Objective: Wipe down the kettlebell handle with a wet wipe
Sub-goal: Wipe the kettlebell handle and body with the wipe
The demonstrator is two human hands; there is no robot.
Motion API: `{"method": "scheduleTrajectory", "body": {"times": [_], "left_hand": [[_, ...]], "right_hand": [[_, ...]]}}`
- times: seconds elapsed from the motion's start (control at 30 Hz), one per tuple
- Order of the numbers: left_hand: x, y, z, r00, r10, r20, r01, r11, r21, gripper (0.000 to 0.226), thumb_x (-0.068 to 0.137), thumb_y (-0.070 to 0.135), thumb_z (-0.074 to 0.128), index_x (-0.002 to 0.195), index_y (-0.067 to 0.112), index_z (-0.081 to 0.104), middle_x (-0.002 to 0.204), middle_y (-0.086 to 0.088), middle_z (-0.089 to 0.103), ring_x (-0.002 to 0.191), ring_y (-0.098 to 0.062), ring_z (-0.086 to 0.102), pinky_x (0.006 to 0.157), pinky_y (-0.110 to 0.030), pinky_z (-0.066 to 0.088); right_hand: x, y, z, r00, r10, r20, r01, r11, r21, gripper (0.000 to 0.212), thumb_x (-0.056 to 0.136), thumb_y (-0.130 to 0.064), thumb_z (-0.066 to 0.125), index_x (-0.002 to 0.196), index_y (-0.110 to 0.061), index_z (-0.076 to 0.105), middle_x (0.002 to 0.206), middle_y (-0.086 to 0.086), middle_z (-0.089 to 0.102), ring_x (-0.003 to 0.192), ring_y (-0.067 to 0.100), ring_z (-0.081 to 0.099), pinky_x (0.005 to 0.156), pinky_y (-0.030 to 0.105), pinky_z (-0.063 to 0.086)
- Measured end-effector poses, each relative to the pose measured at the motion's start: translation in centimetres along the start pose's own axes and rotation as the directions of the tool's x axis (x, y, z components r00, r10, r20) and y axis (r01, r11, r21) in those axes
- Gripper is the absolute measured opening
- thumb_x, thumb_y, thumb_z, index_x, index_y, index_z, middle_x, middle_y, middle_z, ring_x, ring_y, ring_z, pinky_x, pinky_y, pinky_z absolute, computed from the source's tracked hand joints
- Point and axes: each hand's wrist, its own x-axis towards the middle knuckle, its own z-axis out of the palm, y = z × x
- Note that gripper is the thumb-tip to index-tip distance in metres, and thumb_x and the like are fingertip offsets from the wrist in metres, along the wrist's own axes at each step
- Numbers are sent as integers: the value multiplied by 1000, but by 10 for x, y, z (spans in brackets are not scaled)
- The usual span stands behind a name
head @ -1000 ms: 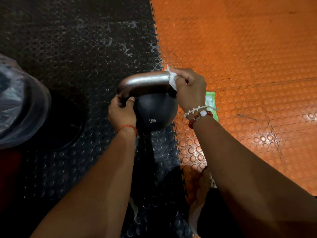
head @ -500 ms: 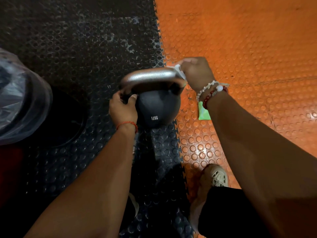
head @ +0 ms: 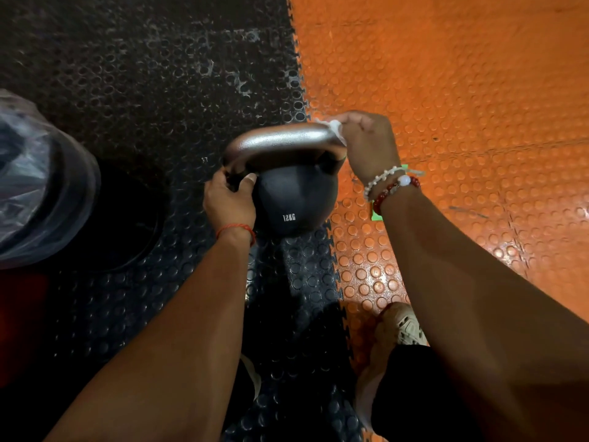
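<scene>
The kettlebell (head: 296, 202) stands on the left mat (head: 127, 74) beside the seam (head: 301, 90), the left hand (head: 229, 202) at its handle's (head: 280, 141) left end, the right hand (head: 366, 145) with the wet wipe (head: 336, 127) at the right end, and a shoe (head: 401, 327) nearer on the right mat (head: 446, 74).

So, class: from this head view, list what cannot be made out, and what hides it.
Head view:
Wet wipe: mostly bunched inside the right grip; only a white edge shows.
Green item: only slivers show beside the right wrist.
Handle: its left end lies under the left grip.
Plastic-covered object: cut off by the left edge.
</scene>
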Motion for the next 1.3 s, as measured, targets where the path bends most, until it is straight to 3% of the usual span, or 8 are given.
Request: {"method": "scheduleTrajectory", "body": {"times": [0.27,0.47,0.57,0.77,0.93,1.03,1.17,1.3], "left_hand": [[2,-1,-2,1000,-3,10,3,1000,-5,36,72,46,72,101,25,68,102,0,62,93,-23,65,79,-46,59],[5,-5,-2,999,-18,37,18,1000,-25,38,70,49,70,102,29,68,100,-3,66,92,-21,66,79,-44,59],[6,-5,-2,999,-29,46,31,999,-37,35,70,47,71,101,30,69,100,-2,66,91,-20,66,79,-44,59],[7,-6,-2,998,-26,50,29,998,-61,31,72,44,73,100,32,69,100,-2,66,92,-19,66,79,-45,59],[7,-7,-1,997,-36,63,41,996,-81,33,67,50,71,98,36,68,98,-4,66,90,-20,67,78,-45,60],[8,-7,-1,998,-33,59,38,996,-86,32,66,50,71,95,37,67,98,-4,66,90,-21,67,79,-46,59],[8,-8,-1,997,-30,71,36,996,-81,29,69,46,72,96,36,66,102,-7,66,93,-22,67,81,-46,59],[9,-9,-1,997,-27,77,34,995,-92,26,70,47,72,94,40,64,103,-6,66,94,-21,66,82,-46,59]], "right_hand": [[-25,1,13,985,-43,-164,50,998,37,31,81,-9,49,99,-18,74,101,-3,71,99,8,64,93,30,50],[-49,6,31,920,-197,-339,166,979,-118,32,81,-8,52,105,-11,72,109,3,69,102,12,63,90,18,46],[-47,7,34,884,-93,-458,57,994,-90,32,81,-14,53,106,-16,73,99,-3,60,90,11,62,76,17,46],[-54,3,37,852,-191,-488,106,975,-197,29,76,-27,54,97,-27,74,83,-6,56,71,10,58,80,53,50],[-50,2,30,854,-122,-506,-2,971,-238,20,79,-20,62,93,-24,75,91,-1,68,78,17,65,66,23,43],[-56,-3,32,856,-123,-502,-45,950,-308,12,79,-24,64,87,-25,73,91,-4,67,79,16,63,60,21,33],[-52,-9,30,832,124,-540,-217,970,-111,4,80,-26,64,79,-25,67,82,-9,69,74,11,63,60,20,38],[-57,-15,39,830,235,-505,-216,971,98,17,79,-18,66,65,-24,60,67,-10,63,65,9,61,57,17,44]]}}
